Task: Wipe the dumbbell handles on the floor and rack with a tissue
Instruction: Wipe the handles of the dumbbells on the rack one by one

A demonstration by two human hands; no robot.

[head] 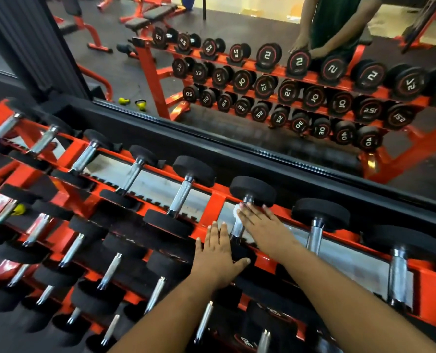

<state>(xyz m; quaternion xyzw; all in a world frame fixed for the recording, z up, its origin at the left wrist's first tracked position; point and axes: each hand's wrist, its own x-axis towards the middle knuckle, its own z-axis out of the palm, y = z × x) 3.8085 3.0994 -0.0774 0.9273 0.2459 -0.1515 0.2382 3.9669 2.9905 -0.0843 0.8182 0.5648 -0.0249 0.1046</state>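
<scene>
Tissue (237, 210) shows as a small white wad under the right hand (260, 225), pressed onto the metal handle (237, 229) of a dumbbell (252, 191) on the top rail of the orange rack (217, 207), roughly midway along it. The right hand's fingers (250, 212) lie straight and close together, flat over the tissue rather than curled round it. The left hand (218, 253) rests open on the near black head of the same dumbbell, fingers straight and slightly apart, thumb out to the side, seemingly steadying it. I'd judge the tissue soft, light and easily torn on the ridged grip, so it wants wrapping round the bar and sliding along; the dumbbell itself looks heavy and stiff, unlikely to roll in its cradle. The chrome may be slick where smooth. Rows of more dumbbells fill the lower rails towards the near edge. Behind the rack runs a wall mirror (262, 72), reflecting the numbered dumbbell ends, the person's arms, dark rubber floor (125, 70), orange benches and two yellow kettlebells (133, 102).
</scene>
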